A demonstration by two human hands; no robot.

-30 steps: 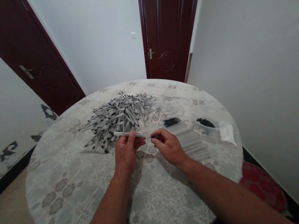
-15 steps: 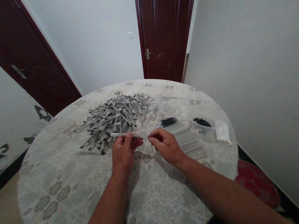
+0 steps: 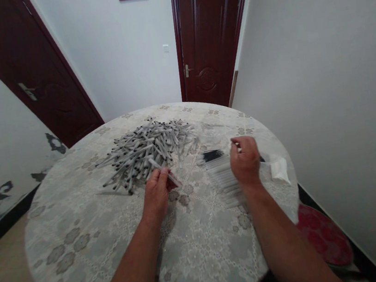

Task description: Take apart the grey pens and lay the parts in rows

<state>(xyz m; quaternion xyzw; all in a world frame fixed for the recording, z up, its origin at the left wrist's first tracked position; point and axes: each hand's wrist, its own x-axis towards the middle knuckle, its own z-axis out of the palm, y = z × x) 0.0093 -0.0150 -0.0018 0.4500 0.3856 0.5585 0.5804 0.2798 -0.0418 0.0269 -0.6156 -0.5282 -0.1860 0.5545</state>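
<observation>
My left hand [image 3: 158, 188] is closed around a slim, pale, translucent pen-like tube [image 3: 158, 166], which slants down to the right between thumb and fingers. Just beyond it lies a big heap of similar tubes [image 3: 141, 154], many with black ends. My right hand [image 3: 245, 158] is raised at the right with its fingers curled together; whatever they may pinch is hidden. Beneath and left of it, clear tubes [image 3: 222, 173] lie side by side in a row. A bunch of thin black-ended sticks [image 3: 212, 155] rests at the row's far end.
Behind my right hand, most of a clear dish with small black pieces is covered. Next to it sits a white folded tissue or packet [image 3: 279, 171]. A patterned cloth covers the round table [image 3: 197, 256]. Near the right edge stands a red stool or cushion [image 3: 323, 234].
My right hand has left the tube's end and moved right, over the row and in front of the dish. The tube in my left hand has tilted, its right end now lower.
</observation>
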